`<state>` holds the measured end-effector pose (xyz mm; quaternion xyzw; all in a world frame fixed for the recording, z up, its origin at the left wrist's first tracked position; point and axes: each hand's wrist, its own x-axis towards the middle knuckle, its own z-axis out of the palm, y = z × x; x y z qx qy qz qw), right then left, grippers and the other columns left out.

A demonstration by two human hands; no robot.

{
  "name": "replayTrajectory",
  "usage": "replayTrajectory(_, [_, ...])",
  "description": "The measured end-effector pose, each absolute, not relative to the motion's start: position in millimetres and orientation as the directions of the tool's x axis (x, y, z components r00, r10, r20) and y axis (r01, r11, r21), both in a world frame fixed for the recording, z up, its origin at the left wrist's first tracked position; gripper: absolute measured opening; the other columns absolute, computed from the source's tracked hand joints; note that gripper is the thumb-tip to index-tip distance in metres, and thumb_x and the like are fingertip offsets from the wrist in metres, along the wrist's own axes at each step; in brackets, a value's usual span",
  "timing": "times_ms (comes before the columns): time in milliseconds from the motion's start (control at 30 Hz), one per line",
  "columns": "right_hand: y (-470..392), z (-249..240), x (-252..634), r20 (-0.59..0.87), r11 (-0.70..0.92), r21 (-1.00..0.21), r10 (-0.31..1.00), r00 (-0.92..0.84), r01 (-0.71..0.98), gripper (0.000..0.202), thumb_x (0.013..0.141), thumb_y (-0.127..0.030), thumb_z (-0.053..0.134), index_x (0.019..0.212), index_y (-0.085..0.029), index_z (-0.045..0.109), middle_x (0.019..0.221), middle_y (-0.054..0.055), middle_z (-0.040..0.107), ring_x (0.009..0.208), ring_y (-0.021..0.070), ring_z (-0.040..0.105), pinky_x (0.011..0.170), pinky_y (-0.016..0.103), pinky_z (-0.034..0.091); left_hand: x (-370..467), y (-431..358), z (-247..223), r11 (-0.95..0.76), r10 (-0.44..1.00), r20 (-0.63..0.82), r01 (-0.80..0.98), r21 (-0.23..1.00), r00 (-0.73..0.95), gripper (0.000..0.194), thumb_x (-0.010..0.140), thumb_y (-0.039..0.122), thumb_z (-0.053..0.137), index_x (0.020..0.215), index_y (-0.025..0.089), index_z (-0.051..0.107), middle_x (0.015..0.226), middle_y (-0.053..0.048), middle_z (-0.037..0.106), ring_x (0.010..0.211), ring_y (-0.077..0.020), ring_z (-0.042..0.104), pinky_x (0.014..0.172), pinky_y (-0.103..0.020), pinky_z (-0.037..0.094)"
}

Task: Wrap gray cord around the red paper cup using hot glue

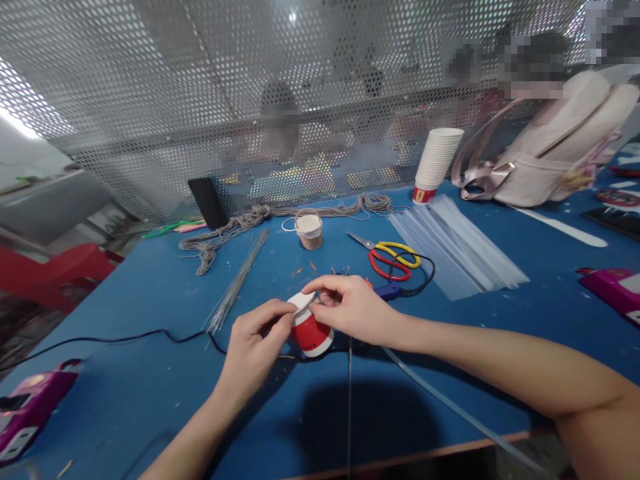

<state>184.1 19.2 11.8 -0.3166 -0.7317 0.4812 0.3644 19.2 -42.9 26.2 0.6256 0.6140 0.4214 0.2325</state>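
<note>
A red and white paper cup (313, 335) stands slightly tilted on the table between my two hands. A thin greyish strip (304, 306) runs along its upper edge. My left hand (260, 337) pinches this edge from the left with thumb and forefinger. From the right, my right hand (353, 310) has its fingers closed at the same edge, pressing on the strip and cup. Whether the strip is cord or something else I cannot tell. Just behind my right hand lies a blue tool (389, 291) with a black cable, partly hidden.
Behind the cup are a small wrapped cup (310, 232), red-yellow scissors (393, 260), grey cord (255, 217), thin wires (240, 280) and translucent strips (460, 247). Stacked cups (437, 160) and a backpack (540, 160) stand farther back, before a perforated screen (200, 87). A black cable (150, 333) crosses the left.
</note>
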Motion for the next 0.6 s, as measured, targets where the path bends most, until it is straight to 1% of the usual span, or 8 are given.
replayTrajectory(100, [20.8, 10.6, 183.9, 0.244, 0.37, -0.92, 0.801, -0.547, 0.131, 0.021, 0.074, -0.013, 0.058, 0.091, -0.015, 0.071, 0.057, -0.006, 0.048, 0.053, 0.0073, 0.04, 0.049, 0.019, 0.032, 18.8, -42.7, 26.8, -0.119, 0.97, 0.211, 0.531, 0.839, -0.117, 0.021, 0.074, 0.029, 0.053, 0.065, 0.018, 0.068, 0.056, 0.001, 0.059, 0.053, -0.0137, 0.054, 0.052, -0.024, 0.041])
replayTrajectory(267, [25.1, 13.2, 184.2, 0.209, 0.344, -0.931, 0.78, -0.59, 0.125, 0.011, 0.073, -0.012, 0.058, 0.077, -0.014, 0.069, 0.054, -0.007, 0.046, 0.053, 0.0071, 0.04, 0.05, 0.019, 0.033, 14.2, -41.4, 21.7, -0.088, 0.984, 0.143, 0.41, 0.908, -0.103, 0.024, 0.077, 0.03, 0.053, 0.067, 0.016, 0.07, 0.061, -0.003, 0.063, 0.055, -0.0146, 0.054, 0.054, -0.025, 0.043])
replayTrajectory(367, [27.7, 19.1, 186.2, 0.143, 0.279, -0.951, 0.775, -0.616, 0.131, 0.006, 0.072, -0.013, 0.059, 0.07, -0.014, 0.064, 0.053, -0.007, 0.045, 0.052, 0.007, 0.04, 0.05, 0.019, 0.033, 10.6, -39.5, 15.5, -0.052, 0.99, 0.091, 0.318, 0.947, -0.107, 0.025, 0.079, 0.03, 0.053, 0.071, 0.015, 0.071, 0.065, -0.005, 0.066, 0.056, -0.0151, 0.055, 0.054, -0.027, 0.046])
replayTrajectory(467, [31.7, 23.9, 188.3, 0.073, 0.188, -0.974, 0.781, -0.62, 0.123, 0.005, 0.072, -0.014, 0.059, 0.069, -0.014, 0.063, 0.053, -0.007, 0.048, 0.053, 0.0071, 0.042, 0.051, 0.019, 0.034, 10.6, -37.3, 13.9, -0.04, 0.986, 0.066, 0.167, 0.985, -0.155, 0.023, 0.078, 0.03, 0.054, 0.074, 0.016, 0.071, 0.069, -0.005, 0.067, 0.054, -0.0144, 0.056, 0.054, -0.028, 0.049])
replayTrajectory(567, [37.6, 24.6, 189.6, 0.029, 0.076, -0.996, 0.787, -0.616, 0.05, 0.003, 0.071, -0.017, 0.061, 0.07, -0.014, 0.063, 0.057, -0.006, 0.053, 0.055, 0.0074, 0.045, 0.055, 0.02, 0.037, 14.2, -35.8, 18.8, -0.07, 0.969, 0.076, 0.034, 0.997, -0.235, 0.021, 0.076, 0.032, 0.057, 0.075, 0.017, 0.071, 0.079, -0.006, 0.069, 0.056, -0.0144, 0.057, 0.051, -0.028, 0.051])
replayTrajectory(600, [39.8, 23.9, 190.0, 0.021, 0.041, -0.999, 0.788, -0.615, 0.018, 0.004, 0.07, -0.018, 0.062, 0.07, -0.014, 0.063, 0.058, -0.005, 0.054, 0.055, 0.0073, 0.046, 0.055, 0.021, 0.037, 15.4, -35.6, 21.1, -0.083, 0.961, 0.085, 0.018, 0.996, -0.263, 0.021, 0.076, 0.032, 0.057, 0.074, 0.017, 0.071, 0.083, -0.007, 0.069, 0.063, -0.0163, 0.06, 0.05, -0.026, 0.051])
